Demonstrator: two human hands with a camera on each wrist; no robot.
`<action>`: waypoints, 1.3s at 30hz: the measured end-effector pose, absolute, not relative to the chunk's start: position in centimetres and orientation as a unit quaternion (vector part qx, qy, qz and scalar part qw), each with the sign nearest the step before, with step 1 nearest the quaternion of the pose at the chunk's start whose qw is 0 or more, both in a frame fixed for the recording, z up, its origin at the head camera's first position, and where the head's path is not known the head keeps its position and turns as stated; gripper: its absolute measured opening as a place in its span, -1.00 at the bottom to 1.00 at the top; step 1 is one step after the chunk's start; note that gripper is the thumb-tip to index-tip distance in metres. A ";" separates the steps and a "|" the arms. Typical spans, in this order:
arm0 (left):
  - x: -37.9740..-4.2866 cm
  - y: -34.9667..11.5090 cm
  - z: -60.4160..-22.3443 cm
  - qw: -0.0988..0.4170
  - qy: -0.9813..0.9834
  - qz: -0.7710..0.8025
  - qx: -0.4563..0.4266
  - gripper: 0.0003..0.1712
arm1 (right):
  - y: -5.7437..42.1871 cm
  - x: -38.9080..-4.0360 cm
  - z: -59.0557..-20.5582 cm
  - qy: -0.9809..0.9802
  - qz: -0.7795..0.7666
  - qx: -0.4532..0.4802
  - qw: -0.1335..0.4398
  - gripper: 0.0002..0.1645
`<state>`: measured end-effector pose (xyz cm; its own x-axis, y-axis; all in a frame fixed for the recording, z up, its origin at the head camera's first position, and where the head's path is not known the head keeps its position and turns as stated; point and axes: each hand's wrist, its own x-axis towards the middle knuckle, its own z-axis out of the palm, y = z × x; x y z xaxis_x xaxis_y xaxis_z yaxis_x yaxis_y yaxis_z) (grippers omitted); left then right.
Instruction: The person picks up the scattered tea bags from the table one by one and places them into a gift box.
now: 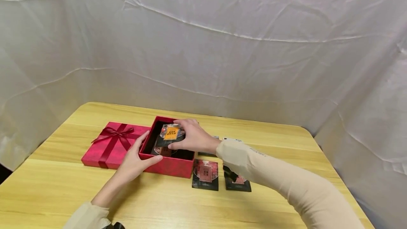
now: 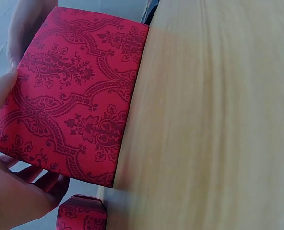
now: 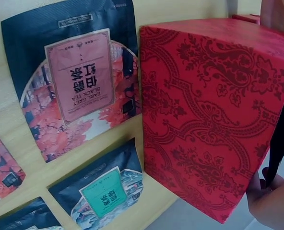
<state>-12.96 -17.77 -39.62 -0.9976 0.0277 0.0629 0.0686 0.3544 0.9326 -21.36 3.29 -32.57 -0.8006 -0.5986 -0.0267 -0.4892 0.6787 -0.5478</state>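
An open red patterned gift box (image 1: 175, 167) stands on the wooden table. My left hand (image 1: 135, 162) grips its near left corner, thumb over the front rim and fingers along the left side; the left wrist view shows these fingers curled at the box's edge. Inside the box's far part reaches my right hand (image 1: 194, 136), pinching a dark tea packet (image 1: 171, 133) with an orange label by its right side. Beneath that packet, another packet (image 1: 165, 151) with a reddish label shows partly in the box. In the right wrist view, the box wall hides the held packet.
Left of the box lies its red lid (image 1: 108, 147) with a dark red ribbon bow. Right of the box are several tea packets, including an Earl Grey black tea packet (image 3: 79, 76) and one with a green label (image 3: 103, 196). My right forearm covers part of them in the head view.
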 end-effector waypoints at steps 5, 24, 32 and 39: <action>-13.0 -17.8 -39.6 0.020 -0.826 -0.563 -0.029 0.07 | 3.0 -21.5 -32.6 0.915 -0.255 -0.293 0.111 0.01; -13.0 -17.8 -39.7 0.012 -0.827 -0.562 -0.023 0.08 | 2.1 -21.5 -33.2 0.920 -0.211 -0.306 0.122 0.01; -13.0 -17.7 -39.8 0.015 -0.826 -0.563 -0.029 0.07 | 2.3 -21.4 -33.4 0.923 -0.199 -0.314 0.099 -0.02; -13.0 -17.6 -39.8 0.027 -0.827 -0.561 -0.038 0.06 | 3.0 -21.9 -33.3 0.917 -0.225 -0.316 0.096 -0.14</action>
<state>-12.99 -17.61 -39.81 -0.9956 0.0336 0.0872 0.0934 0.3676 0.9253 -21.87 2.98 -33.34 -0.7819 -0.6224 -0.0341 -0.5360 0.6993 -0.4730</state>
